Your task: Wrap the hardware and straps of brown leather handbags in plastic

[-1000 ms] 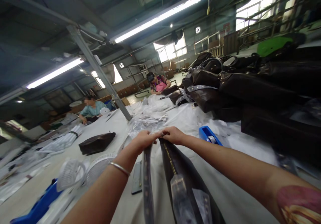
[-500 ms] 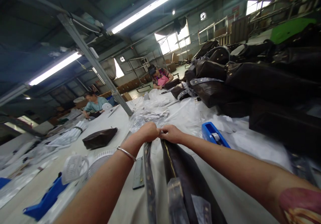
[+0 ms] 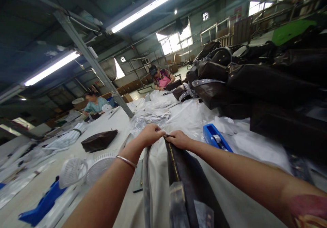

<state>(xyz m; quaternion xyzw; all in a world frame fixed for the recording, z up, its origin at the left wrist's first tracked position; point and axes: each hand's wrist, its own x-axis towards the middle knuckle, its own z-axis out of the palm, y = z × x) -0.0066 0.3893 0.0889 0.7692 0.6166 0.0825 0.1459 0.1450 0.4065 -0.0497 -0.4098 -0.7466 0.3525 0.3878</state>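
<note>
A dark brown leather bag (image 3: 187, 168) with a brass zipper lies lengthwise before me on the pale table. At its far end my right hand (image 3: 179, 139) is closed on the zipper-end corner. My left hand (image 3: 152, 134) meets it there, thumb and finger pinched on something small that the fingers mostly hide. A long strap (image 3: 147, 187) in a clear wrapping runs along the bag's left side, its far end lost beneath my left hand. The wrapped handle piece (image 3: 177, 200) rests over the bag's near part. Left of the strap lies a phone (image 3: 138, 177), partly behind my forearm.
Right of my hands is a blue tape dispenser (image 3: 216, 137) amid plastic sheeting. A pile of dark bags (image 3: 237, 81) rises behind it. To the left are a small dark pouch (image 3: 99, 141), a white fan (image 3: 100, 168) and another blue dispenser (image 3: 42, 204). Two people sit across the table.
My hands have drawn slightly apart at the bag's far end, and the right hand sits a little lower. The strap has shifted slightly left. The whole view has moved a little.
</note>
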